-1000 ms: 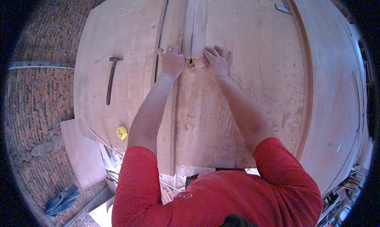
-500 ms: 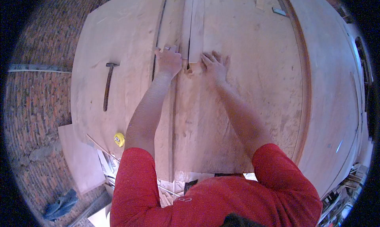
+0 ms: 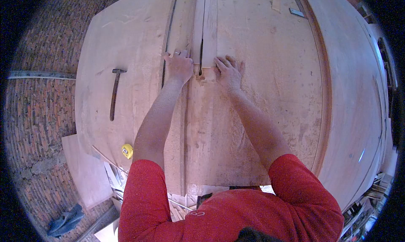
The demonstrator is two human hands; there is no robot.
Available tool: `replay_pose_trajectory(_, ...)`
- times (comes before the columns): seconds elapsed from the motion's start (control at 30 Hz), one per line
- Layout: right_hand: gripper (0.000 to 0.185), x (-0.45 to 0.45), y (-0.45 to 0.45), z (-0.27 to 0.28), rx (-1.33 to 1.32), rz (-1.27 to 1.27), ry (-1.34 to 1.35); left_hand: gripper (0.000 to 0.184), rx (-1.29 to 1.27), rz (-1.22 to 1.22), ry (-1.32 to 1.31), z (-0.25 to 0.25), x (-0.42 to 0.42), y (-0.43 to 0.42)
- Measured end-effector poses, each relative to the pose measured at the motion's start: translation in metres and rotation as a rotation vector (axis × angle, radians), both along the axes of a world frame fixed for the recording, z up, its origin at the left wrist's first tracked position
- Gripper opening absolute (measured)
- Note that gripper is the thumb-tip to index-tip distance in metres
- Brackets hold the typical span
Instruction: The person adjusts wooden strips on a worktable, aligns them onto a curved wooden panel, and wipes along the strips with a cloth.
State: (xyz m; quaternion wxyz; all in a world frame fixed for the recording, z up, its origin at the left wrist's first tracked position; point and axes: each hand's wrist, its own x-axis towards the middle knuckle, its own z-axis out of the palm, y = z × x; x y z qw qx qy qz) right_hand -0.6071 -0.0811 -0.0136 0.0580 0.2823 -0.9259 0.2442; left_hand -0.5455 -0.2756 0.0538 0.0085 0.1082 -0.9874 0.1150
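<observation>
Two pale wooden strips lie side by side on the wooden worktop (image 3: 270,111), running away from me with a dark gap between them. My left hand (image 3: 179,68) rests at the near end of the left strip (image 3: 197,35), fingers apart, a ring on one finger, its fingertips reaching toward a long dark groove. At the near end of the right strip (image 3: 210,39) lies my right hand (image 3: 229,72), fingers spread, its inner fingers at the strip's edge. Between the hands, the dark slot ends at a small chipped notch (image 3: 200,76) in the wood.
A hammer (image 3: 114,94) and a yellow tape measure (image 3: 127,151) lie on the left. A small metallic piece (image 3: 296,13) and a thin wood scrap (image 3: 276,4) are at the far right. A blue-grey cloth (image 3: 66,221) lies on the brick floor (image 3: 38,115). Scrap wood is below.
The near end of the right strip has come slightly toward me, and the dark gap between the strips looks wider. Both hands keep nearly the same pose; the whole view has shifted slightly.
</observation>
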Motion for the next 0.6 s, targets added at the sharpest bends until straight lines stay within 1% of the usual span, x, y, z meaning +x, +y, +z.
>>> replay_pose_trajectory(0.07, 0.040, 0.001, 0.000, 0.003, -0.012, 0.004, -0.004, 0.021, 0.001, -0.008, 0.013, 0.000, 0.001, -0.001)
replay_pose_trajectory(0.13, 0.038, 0.001, 0.001, 0.004, -0.036, 0.005, 0.007, 0.021, 0.042, 0.004, -0.030, 0.005, 0.000, 0.000)
replay_pose_trajectory(0.27, 0.037, -0.001, -0.001, 0.001, -0.038, 0.012, 0.046, 0.022, 0.030, 0.018, -0.008, 0.006, 0.001, 0.001)
replay_pose_trajectory(0.33, 0.035, -0.002, 0.000, -0.001, -0.040, -0.019, -0.006, 0.024, 0.054, 0.066, -0.086, 0.000, -0.001, -0.001)
replay_pose_trajectory(0.43, 0.031, -0.006, 0.000, 0.000, 0.011, -0.070, -0.002, 0.025, -0.007, 0.017, -0.046, -0.004, -0.001, -0.001)
replay_pose_trajectory(0.5, 0.028, -0.004, 0.003, 0.007, -0.060, -0.059, 0.050, 0.025, 0.027, 0.000, 0.136, -0.028, 0.001, -0.009)
replay_pose_trajectory(0.57, 0.026, -0.006, -0.001, 0.011, -0.076, -0.118, 0.004, 0.026, 0.012, 0.032, 0.053, -0.014, -0.002, -0.004)
replay_pose_trajectory(0.6, 0.026, -0.010, -0.002, 0.014, -0.091, -0.117, 0.029, 0.026, -0.001, 0.031, 0.078, -0.003, -0.009, -0.007)
